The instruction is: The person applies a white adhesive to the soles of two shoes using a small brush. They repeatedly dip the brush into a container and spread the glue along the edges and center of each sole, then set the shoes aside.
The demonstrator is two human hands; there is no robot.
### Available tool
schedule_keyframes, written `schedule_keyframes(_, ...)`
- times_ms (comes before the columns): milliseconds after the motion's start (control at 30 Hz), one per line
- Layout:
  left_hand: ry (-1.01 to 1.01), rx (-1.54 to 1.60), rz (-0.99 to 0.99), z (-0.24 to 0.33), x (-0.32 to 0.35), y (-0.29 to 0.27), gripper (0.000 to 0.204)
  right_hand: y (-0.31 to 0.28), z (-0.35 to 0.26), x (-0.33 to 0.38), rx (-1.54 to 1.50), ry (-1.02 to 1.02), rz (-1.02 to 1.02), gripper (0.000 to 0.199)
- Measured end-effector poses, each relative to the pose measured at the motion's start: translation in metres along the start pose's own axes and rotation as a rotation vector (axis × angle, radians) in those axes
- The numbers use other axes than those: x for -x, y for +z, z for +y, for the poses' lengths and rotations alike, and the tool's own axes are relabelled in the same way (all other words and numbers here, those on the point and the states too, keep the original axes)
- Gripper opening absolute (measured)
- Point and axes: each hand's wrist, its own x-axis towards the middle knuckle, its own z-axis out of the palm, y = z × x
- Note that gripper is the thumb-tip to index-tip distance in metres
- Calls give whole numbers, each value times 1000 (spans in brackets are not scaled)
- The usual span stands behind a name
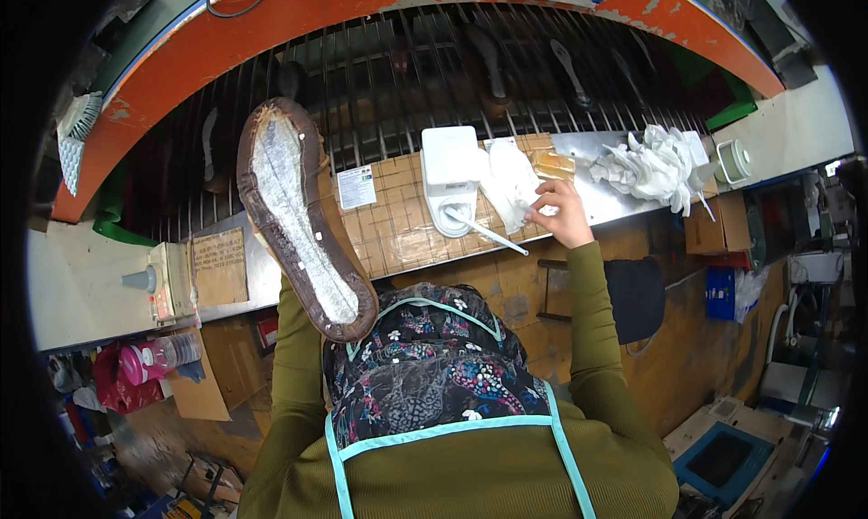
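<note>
A brown shoe (354, 259) without an outsole is tilted with its underside up, showing a pale, silvery filled middle and a brown rim. My left forearm runs up behind it, and the shoe is held up off the bench; the left hand itself is hidden by the shoe. My right hand (562, 213) is closed in a pinch at the edge of a white cloth or tissue (509, 180) on the bench. Beside that lies a white container (449, 162) with a white-handled brush (488, 230) resting across its lower dish.
Metal bars (389, 76) form a rack, with shoe soles (565, 67) among them. A crumpled white heap (646, 166), a yellowish block (551, 165) and a green-white container (732, 160) lie to the right. A dark stool (633, 297) stands below the bench edge.
</note>
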Motion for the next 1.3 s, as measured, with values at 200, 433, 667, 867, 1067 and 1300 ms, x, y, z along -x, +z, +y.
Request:
schedule_keyframes(200,192,-128,-35,0,-19,57,71,-45,-55,0,-953,158,-193,13)
schedule_keyframes(433,164,-107,-140,5,-32,112,79,-62,-163,-9,-1049,-178,-642,15)
schedule_keyframes(667,82,-77,-212,10,-14,153,94,-28,-240,-50,-950,-293,-575,17)
schedule_keyframes(867,79,45,-319,11,5,156,86,4,-256,-87,-937,-395,-411,18)
schedule_keyframes(1067,114,19,-250,10,9,142,84,26,-266,-111,-938,-407,-271,15)
schedule_keyframes(1300,127,11,-198,11,10,135,86,40,-273,-126,-893,-380,-194,14)
